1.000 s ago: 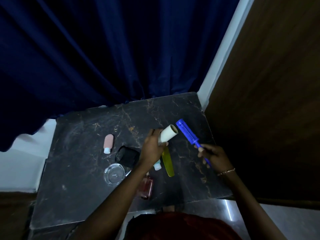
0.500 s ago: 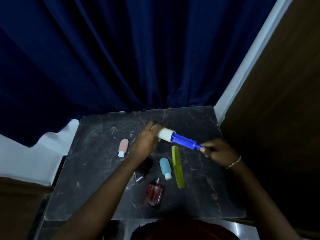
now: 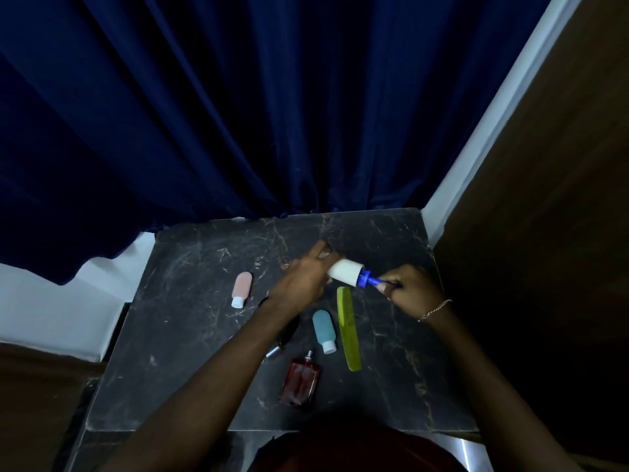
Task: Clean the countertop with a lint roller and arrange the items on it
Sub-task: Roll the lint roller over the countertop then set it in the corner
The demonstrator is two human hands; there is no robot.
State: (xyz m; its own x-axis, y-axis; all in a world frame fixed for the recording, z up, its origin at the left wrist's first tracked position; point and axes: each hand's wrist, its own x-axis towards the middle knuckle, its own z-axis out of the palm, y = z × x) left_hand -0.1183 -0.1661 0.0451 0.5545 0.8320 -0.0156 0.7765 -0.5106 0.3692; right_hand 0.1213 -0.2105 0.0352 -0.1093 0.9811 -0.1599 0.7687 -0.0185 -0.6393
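Above the dark marble countertop (image 3: 190, 352) my left hand (image 3: 303, 279) grips the white paper roll (image 3: 345, 272) of the lint roller. My right hand (image 3: 406, 291) grips the roller's blue handle (image 3: 372, 281), whose spindle sits almost wholly inside the roll. On the countertop lie a pink bottle (image 3: 242, 288), a blue bottle (image 3: 324, 330), a yellow-green comb (image 3: 348, 327) and a red perfume bottle (image 3: 301, 381). A black object (image 3: 291, 330) is mostly hidden under my left forearm.
A dark blue curtain (image 3: 238, 114) hangs behind the countertop's far edge. A brown wooden panel (image 3: 544, 233) stands along the right side, and a white ledge (image 3: 51, 308) runs on the left. A small silver cap (image 3: 272, 352) lies by my left forearm.
The roll and the blue handle were apart; the roll has slid over the handle's spindle until only a short blue part shows. My hands have drawn closer together.
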